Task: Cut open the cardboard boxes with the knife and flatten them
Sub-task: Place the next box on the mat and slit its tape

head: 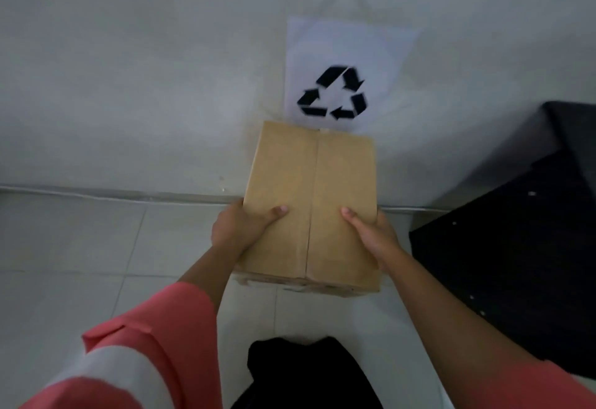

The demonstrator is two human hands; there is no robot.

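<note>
A closed brown cardboard box [309, 189] with a taped seam down its top is held in the air in front of me, above the tiled floor. My left hand [238, 228] grips its left side, thumb on top. My right hand [374, 234] grips its right side, thumb on top too. The box's far end reaches the wall. No knife is in view.
A white sheet with a black recycling symbol [335, 92] is stuck on the white wall just beyond the box. A black piece of furniture [503, 247] stands to the right against the wall. Pale floor tiles [80, 247] spread to the left. Dark clothing [306, 373] shows below.
</note>
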